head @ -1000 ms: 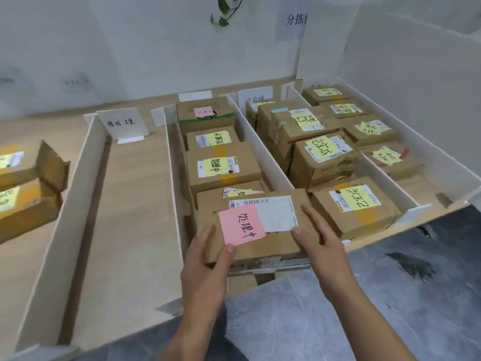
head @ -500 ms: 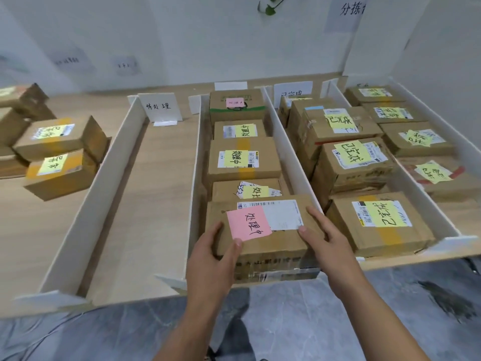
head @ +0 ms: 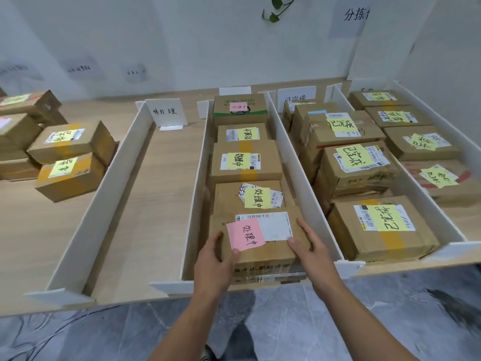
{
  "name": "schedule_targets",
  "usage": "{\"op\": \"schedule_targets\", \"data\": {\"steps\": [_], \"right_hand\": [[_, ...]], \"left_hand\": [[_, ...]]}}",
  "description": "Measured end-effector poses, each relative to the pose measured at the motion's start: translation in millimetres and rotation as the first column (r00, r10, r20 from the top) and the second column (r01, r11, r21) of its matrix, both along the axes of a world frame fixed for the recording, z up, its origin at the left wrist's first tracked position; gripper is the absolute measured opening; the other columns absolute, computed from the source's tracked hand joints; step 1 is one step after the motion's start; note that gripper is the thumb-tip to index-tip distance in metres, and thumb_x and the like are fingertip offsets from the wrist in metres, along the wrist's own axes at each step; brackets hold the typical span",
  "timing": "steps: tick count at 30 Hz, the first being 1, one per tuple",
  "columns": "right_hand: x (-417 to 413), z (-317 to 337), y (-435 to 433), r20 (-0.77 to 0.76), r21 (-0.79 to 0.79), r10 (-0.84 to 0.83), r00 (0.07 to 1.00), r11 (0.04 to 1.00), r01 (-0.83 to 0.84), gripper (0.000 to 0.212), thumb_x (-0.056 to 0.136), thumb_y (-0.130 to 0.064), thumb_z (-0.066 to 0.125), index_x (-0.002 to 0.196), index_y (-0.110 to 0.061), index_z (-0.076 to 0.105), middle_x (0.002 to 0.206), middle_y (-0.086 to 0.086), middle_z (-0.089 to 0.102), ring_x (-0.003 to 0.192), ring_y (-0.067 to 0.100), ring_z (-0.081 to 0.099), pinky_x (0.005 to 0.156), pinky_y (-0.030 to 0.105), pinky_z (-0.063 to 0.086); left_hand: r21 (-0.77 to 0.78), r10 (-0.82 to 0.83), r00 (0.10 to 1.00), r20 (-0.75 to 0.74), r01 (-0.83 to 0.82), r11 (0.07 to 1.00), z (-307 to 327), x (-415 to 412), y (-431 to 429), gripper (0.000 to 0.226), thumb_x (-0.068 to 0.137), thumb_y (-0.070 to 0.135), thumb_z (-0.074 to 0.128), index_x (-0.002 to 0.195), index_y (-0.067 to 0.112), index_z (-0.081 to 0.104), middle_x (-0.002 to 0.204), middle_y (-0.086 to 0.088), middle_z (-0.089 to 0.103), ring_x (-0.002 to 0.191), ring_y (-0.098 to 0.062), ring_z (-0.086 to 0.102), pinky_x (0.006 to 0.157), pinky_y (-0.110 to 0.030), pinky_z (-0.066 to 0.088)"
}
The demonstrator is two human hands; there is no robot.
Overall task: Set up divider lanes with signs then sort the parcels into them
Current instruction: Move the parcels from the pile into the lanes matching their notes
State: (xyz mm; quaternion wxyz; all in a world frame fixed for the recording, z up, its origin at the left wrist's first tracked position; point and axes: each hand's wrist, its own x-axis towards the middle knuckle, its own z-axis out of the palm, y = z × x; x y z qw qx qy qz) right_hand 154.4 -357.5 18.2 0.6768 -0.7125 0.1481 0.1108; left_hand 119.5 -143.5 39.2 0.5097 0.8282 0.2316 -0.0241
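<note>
A cardboard parcel with a pink note [head: 263, 252] lies at the front end of the middle lane, its front slightly over the table edge. My left hand [head: 213, 264] grips its left side, thumb on top beside the note. My right hand [head: 309, 246] holds its right side, thumb on the white label. Behind it, several parcels with yellow notes [head: 246, 162] fill the lane. White dividers [head: 304, 183] separate the lanes. A white sign [head: 166, 112] stands at the back of the left lane, which holds no parcels.
The two right lanes hold several parcels with yellow notes [head: 382, 225]. A stack of loose parcels [head: 70, 157] sits on the table left of the outer divider [head: 104, 199]. A second sign [head: 296, 96] stands at the back. Grey floor lies below the table edge.
The view has swung left, bringing the loose parcels at the left fully into sight. Both hands stay on the pink-note parcel, which sits at the same spot in the lane.
</note>
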Motion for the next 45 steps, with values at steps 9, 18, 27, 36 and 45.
{"op": "schedule_targets", "data": {"steps": [9,18,27,36,45], "right_hand": [[3.0,-18.1,7.6,-0.002,-0.010,-0.011,1.000,1.000,0.011,0.051,0.097,-0.032,0.064,0.139,-0.054,0.045,0.129,-0.013,0.059,0.112,0.013,0.063,0.095,0.041,0.057],[13.7,-19.5,13.0,0.057,-0.135,-0.002,0.998,0.991,0.009,0.046,0.097,-0.034,0.065,0.123,-0.068,0.048,0.144,-0.006,0.053,0.127,0.020,0.056,0.100,0.049,0.054],[-1.0,18.6,45.8,0.341,-0.455,0.082,0.936,0.886,0.089,0.042,0.099,-0.043,0.056,0.141,-0.042,0.048,0.148,-0.012,0.047,0.135,0.008,0.042,0.095,0.027,0.049],[-29.5,40.6,136.4,0.383,-0.327,0.116,0.916,0.945,0.017,0.036,0.100,-0.038,0.057,0.135,-0.040,0.054,0.141,-0.019,0.049,0.133,0.006,0.044,0.110,0.041,0.044],[-38.7,52.1,247.6,0.385,-0.274,0.168,0.908,0.960,-0.062,0.036,0.101,-0.030,0.057,0.131,-0.049,0.049,0.138,-0.021,0.051,0.133,0.004,0.046,0.114,0.041,0.040]], "left_hand": [[0.045,-0.102,0.988,-0.112,0.108,0.993,-15.5,18.8,15.2,0.081,0.091,0.031,0.070,0.157,0.032,0.023,0.149,0.003,0.049,0.128,-0.018,0.052,0.101,-0.040,0.052],[0.134,-0.176,0.976,-0.128,0.193,0.972,-17.3,28.6,20.7,0.081,0.092,0.037,0.067,0.158,0.026,0.020,0.153,-0.004,0.044,0.133,-0.023,0.048,0.107,-0.039,0.044],[0.253,-0.139,0.981,0.133,0.102,0.962,9.0,0.8,63.4,0.062,0.096,0.034,0.064,0.152,0.024,0.039,0.150,0.001,0.048,0.135,-0.018,0.047,0.106,-0.031,0.038],[0.152,-0.111,0.977,0.180,0.084,0.985,0.9,-39.4,135.2,0.053,0.096,0.036,0.064,0.146,0.032,0.047,0.145,0.014,0.047,0.130,-0.002,0.042,0.104,-0.020,0.031],[0.043,-0.028,0.958,0.285,0.017,0.999,21.8,-53.7,237.3,0.058,0.094,0.044,0.065,0.146,0.045,0.041,0.141,0.031,0.037,0.129,0.008,0.034,0.109,-0.027,0.033]]}}
